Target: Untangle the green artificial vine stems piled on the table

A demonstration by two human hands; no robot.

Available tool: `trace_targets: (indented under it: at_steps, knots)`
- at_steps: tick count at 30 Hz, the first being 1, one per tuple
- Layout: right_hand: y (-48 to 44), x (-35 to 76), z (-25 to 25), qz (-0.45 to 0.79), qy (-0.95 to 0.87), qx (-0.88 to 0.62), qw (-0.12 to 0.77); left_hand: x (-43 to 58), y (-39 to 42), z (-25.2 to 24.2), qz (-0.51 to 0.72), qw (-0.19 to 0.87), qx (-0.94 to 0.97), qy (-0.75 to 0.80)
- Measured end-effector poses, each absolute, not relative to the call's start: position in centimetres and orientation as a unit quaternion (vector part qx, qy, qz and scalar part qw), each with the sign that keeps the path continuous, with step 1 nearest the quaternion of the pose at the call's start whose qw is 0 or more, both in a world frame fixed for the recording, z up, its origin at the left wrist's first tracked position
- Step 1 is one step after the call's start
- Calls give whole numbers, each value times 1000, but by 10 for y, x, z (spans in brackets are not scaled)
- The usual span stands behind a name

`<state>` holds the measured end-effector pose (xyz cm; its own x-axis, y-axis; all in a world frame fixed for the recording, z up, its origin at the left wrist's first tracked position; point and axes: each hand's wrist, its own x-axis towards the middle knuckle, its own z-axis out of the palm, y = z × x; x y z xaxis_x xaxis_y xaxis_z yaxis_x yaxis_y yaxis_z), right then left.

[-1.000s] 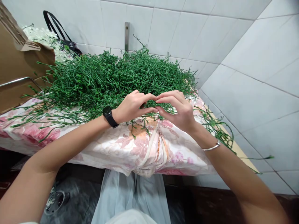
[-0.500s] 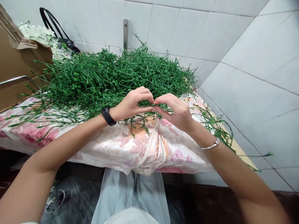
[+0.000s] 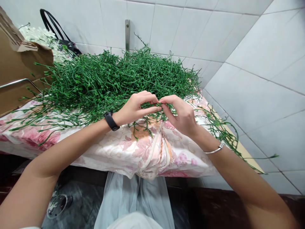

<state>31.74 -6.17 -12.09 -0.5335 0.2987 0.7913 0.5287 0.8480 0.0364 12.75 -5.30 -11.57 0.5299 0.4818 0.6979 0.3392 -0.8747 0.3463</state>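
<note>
A big heap of thin green artificial flower stems point(image 3: 114, 76) covers the back of the table. In front of it my left hand point(image 3: 140, 106), with a black band on the wrist, pinches a green stem between thumb and fingers. My right hand point(image 3: 179, 113), wearing a silver bangle, meets it fingertip to fingertip, also closed in a pinch on the stem. Most of that stem is lost against the heap behind. Below the hands, a few loose stems point(image 3: 143, 128) lie on the floral tablecloth point(image 3: 114, 146).
A cardboard box point(image 3: 26, 70) stands at the left, with white flowers point(image 3: 45, 38) and a black strap point(image 3: 51, 20) behind it. More stems point(image 3: 224, 133) hang by the table's right edge. White tiled walls point(image 3: 181, 28) close off the back and right.
Both hands have stayed together. The left fingertips have shifted slightly right, and the right thumb has bent more upward in its pinch.
</note>
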Motion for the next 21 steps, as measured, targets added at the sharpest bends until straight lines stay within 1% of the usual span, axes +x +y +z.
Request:
trace_targets:
  at_steps: [2,5,7,13,17,21]
  knots:
    - [-62,317,-121,-143,-859,-240,428,129,-54,-115,430,67,871,228]
    - [-62,315,-122,-144,-859,-234,432,130,-56,-115,429,84,871,225]
    - [-62,314,-123,-131,-862,-231,431,131,-58,-116,427,120,866,231]
    - [-57,313,-126,-107,-871,-233,419,134,-60,-119,405,285,839,226]
    - [-54,316,-128,-156,-866,-225,419,137,-60,-121,400,326,829,215]
    - [-54,316,-126,-187,-865,-251,393,138,-59,-122,401,356,817,214]
